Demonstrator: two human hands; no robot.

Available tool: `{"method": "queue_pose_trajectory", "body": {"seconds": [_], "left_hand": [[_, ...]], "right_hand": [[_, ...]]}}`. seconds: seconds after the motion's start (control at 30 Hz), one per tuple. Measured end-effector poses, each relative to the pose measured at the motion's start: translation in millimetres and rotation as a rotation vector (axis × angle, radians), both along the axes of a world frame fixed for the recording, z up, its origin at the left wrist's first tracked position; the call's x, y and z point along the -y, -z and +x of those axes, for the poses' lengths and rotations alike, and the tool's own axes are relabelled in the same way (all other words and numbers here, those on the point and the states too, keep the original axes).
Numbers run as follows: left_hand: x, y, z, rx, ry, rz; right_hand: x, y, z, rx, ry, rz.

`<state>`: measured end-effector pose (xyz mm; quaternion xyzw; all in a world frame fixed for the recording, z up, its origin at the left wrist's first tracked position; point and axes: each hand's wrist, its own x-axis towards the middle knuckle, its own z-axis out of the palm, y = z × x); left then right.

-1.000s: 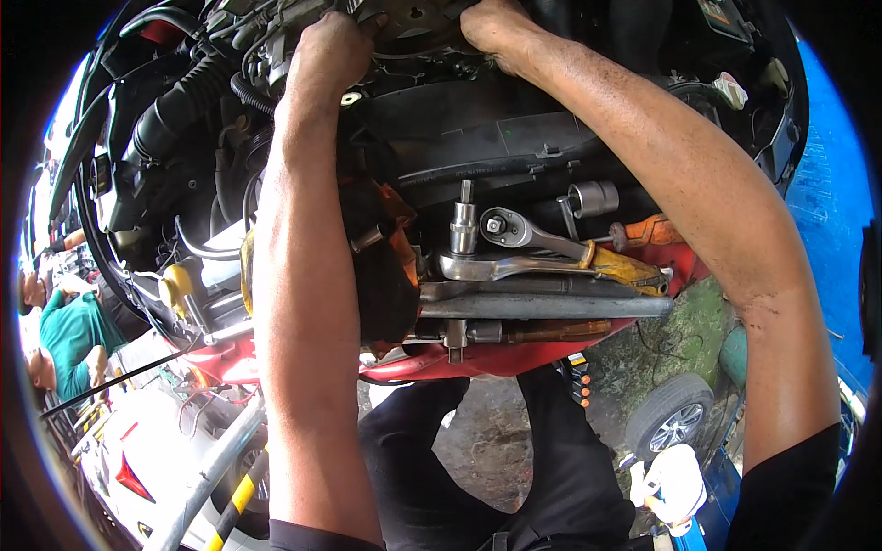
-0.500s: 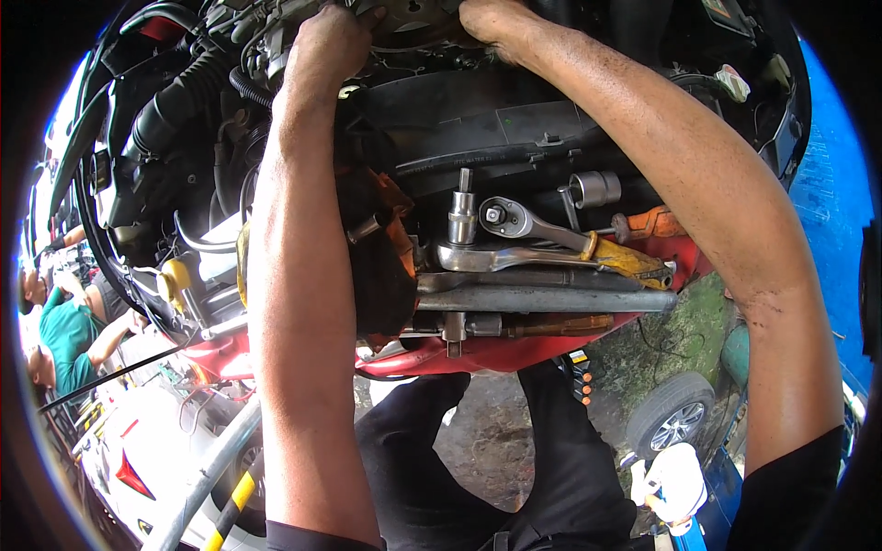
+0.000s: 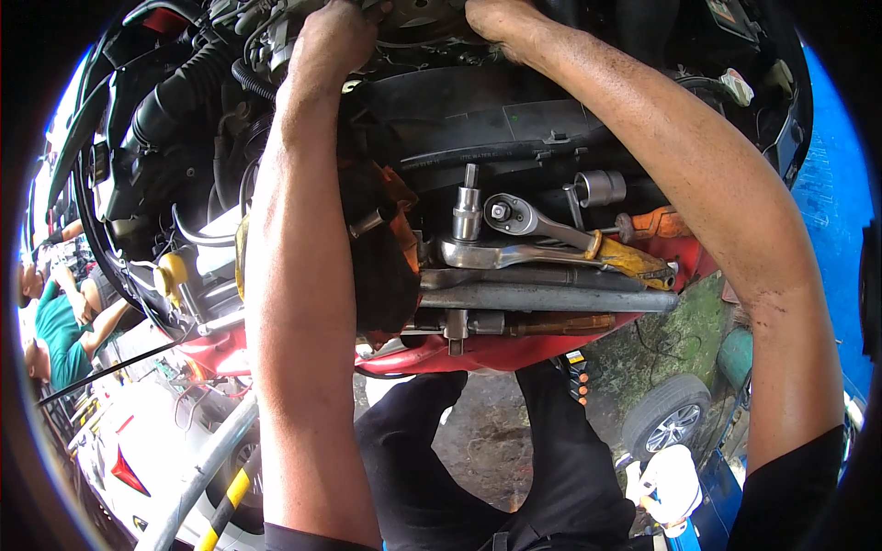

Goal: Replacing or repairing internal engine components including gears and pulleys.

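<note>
- Two bare hands, the left hand (image 3: 335, 39) and the right hand (image 3: 503, 20), were at the top edge of the view, either side of a round metal part (image 3: 423, 26) in the engine bay.
- Round metal part looked dull, dark grey with a brownish cast, disc-like, lower rim curved; small dark hole high on its face.
- It sat beyond the long black panel (image 3: 487, 119); upper portion was cut off by the frame, so full outline was unreadable.
- Left hand: back and wrist showed, fingers bent toward the part, tips cut off or in shadow; couldn't tell how far open, or if they gripped anything.
- Right hand: fingers curled under and mostly hidden; couldn't tell the opening or any hold.
- Ratchet (image 3: 514, 216), upright socket with a bit (image 3: 468, 211) and steel bar (image 3: 551, 298) lay well apart from both hands, nearer the body.
- Left forearm partly covered a dark bundle (image 3: 386, 275) with orange edging; its contents were unclear.
- White car (image 3: 138, 441) at lower left was washed out by glare.
</note>
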<state>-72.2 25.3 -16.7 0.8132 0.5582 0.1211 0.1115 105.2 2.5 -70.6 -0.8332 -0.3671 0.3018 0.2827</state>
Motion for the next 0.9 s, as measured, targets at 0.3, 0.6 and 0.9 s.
{"method": "queue_pose_trajectory", "body": {"seconds": [0.3, 0.6, 0.9], "left_hand": [[-17, 11, -12, -0.493, 0.336, 0.218], [-5, 1, 0, -0.023, 0.068, 0.109], [-1, -3, 2, -0.113, -0.035, 0.068]], "right_hand": [[-1, 2, 2, -0.062, -0.053, 0.067], [-4, 2, 5, -0.025, -0.057, 0.076], [-5, -1, 7, -0.009, -0.054, 0.06]]}}
